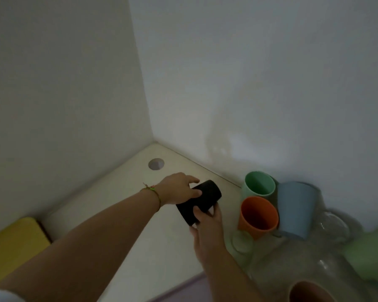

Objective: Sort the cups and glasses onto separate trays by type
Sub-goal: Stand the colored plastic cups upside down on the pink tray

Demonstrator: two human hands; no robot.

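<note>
Black cup gripped by my left hand and right hand above the counter; coloured cups and glasses beside it stand unsorted, so most work, I judge, remains.

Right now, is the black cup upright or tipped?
Tipped. The black cup lies slanted on its side, gripped between the left hand and the right hand.

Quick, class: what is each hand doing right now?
Left hand: grips the black cup.
Right hand: also grips the black cup, at its nearer end.
</note>
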